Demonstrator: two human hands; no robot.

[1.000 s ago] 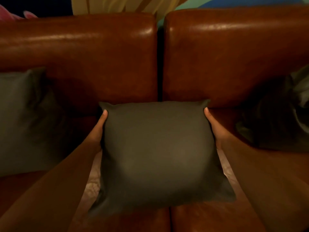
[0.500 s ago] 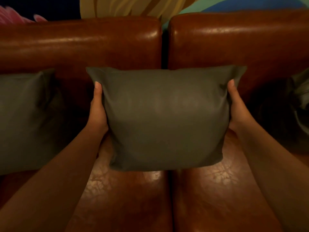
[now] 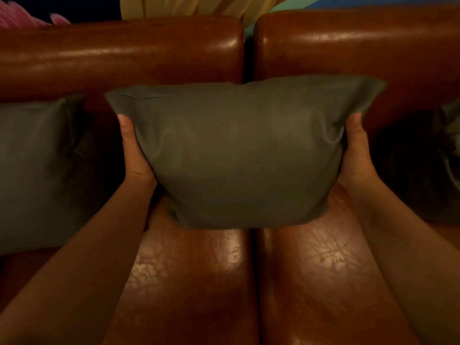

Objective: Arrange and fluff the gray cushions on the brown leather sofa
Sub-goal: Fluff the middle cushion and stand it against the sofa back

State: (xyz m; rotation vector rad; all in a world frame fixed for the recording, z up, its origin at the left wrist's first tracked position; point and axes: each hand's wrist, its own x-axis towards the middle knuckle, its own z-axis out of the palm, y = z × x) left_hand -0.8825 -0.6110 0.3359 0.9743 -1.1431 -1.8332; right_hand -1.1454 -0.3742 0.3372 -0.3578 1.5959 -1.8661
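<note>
I hold a gray cushion (image 3: pixel 239 155) upright above the middle seam of the brown leather sofa (image 3: pixel 194 282). My left hand (image 3: pixel 133 150) presses its left side and my right hand (image 3: pixel 354 150) presses its right side, squeezing it between them. Its top edge reaches the sofa's backrest (image 3: pixel 119 56). A second gray cushion (image 3: pixel 37 170) leans against the backrest at the left. A third gray cushion (image 3: pixel 450 145) sits in shadow at the far right edge, mostly cut off.
The two seat pads in front of me are bare and shiny. A colourful painted wall (image 3: pixel 189 6) shows above the backrest.
I lifted the middle cushion off the seat and stood it upright in front of the backrest. My hands now press in harder, so its sides bulge and narrow toward the bottom.
</note>
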